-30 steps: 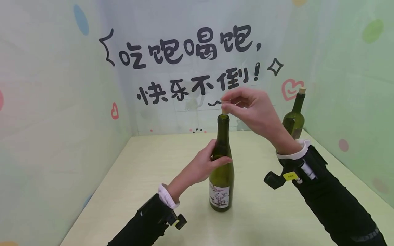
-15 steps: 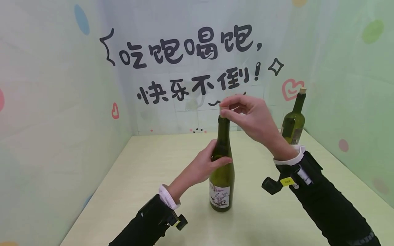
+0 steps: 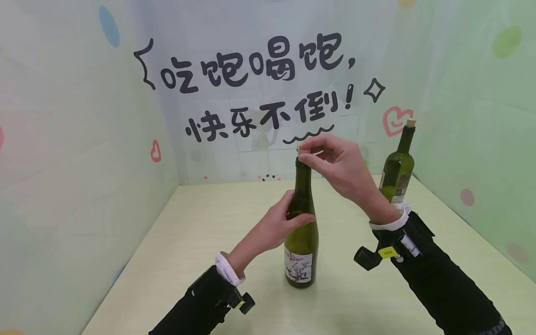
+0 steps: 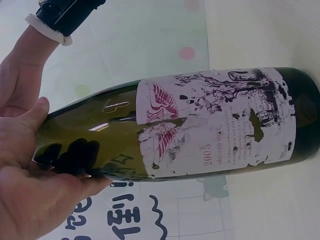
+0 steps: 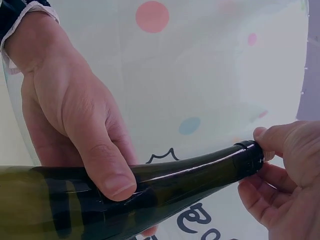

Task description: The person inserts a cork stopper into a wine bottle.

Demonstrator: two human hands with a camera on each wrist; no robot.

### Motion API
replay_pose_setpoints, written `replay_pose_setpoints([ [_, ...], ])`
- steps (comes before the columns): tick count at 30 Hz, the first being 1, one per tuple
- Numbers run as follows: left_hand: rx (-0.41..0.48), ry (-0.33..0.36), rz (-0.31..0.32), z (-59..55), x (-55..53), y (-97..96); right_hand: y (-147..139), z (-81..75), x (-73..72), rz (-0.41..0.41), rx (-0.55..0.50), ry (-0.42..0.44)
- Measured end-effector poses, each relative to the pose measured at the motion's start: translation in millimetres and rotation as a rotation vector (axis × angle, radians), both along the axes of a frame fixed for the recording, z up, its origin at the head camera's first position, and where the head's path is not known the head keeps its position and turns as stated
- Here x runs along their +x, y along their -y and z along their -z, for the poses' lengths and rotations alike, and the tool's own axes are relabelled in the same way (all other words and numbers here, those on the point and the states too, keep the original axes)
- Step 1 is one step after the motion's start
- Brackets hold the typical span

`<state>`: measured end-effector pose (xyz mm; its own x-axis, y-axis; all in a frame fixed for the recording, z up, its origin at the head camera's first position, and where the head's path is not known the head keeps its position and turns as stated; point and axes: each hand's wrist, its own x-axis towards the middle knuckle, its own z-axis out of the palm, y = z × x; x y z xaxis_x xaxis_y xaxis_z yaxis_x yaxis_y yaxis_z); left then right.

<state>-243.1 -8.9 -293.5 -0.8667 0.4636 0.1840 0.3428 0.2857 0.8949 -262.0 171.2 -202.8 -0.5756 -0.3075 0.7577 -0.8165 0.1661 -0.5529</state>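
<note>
A green glass wine bottle (image 3: 302, 242) stands upright on the table, with a worn picture label (image 4: 215, 120) near its base. My left hand (image 3: 274, 223) grips it round the shoulder, below the neck; in the right wrist view the left thumb (image 5: 112, 175) lies along the dark glass. At the mouth, my right hand (image 3: 341, 170) pinches a light cork (image 5: 268, 155) between thumb and fingers. The cork sits at the rim (image 5: 250, 156), and a little of it shows above the fingers in the head view. How deep it goes in is hidden by the fingers.
Behind my right wrist stands a second green bottle (image 3: 395, 170) with a cork (image 3: 411, 123) in its mouth. The pale table (image 3: 209, 223) is bordered by printed curtain walls (image 3: 75, 139) left, right and back.
My right hand has come down with the cork from just above the bottle's mouth onto it. The left hand and the bottle have stayed in place.
</note>
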Motion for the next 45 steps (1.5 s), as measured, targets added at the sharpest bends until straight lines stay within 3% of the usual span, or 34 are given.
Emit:
replay_pose_setpoints([
  [27,-0.024,-0.017,-0.018,5.0,-2.3,-0.5,7,13.9,4.2,-0.047,-0.151,0.027],
  [37,-0.032,-0.024,-0.018,2.8,-1.6,-1.1,6,11.0,3.6,-0.034,-0.142,0.022],
  [45,-0.030,-0.019,-0.019,2.8,-1.1,-1.5,11,0.8,21.1,-0.003,-0.141,0.035],
])
